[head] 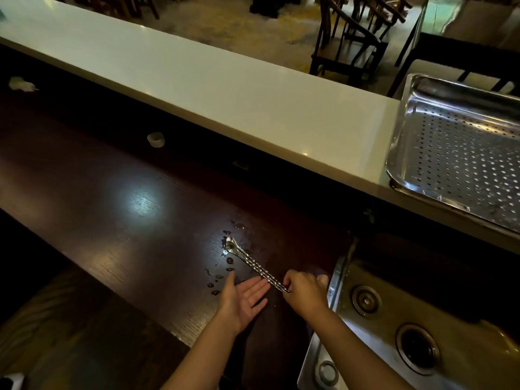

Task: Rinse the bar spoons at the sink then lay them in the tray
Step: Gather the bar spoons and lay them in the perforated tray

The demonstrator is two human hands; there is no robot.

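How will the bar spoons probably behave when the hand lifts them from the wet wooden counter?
The bar spoons look like thin twisted metal, so they are probably stiff and light. Droplets lie around them on the counter, so they may be slippery. The right hand grips only the handle ends, so the bowls may dip or spread apart.

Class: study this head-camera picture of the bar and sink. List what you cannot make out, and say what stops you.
- Spoons: exact count unclear; twisted handles overlap, and the right hand covers their ends.
- Sink: tap not visible; basin cut by the bottom edge.
- Tray: far side cut by the right edge.
- Small cup and scrap on the counter: too dim and small to identify.
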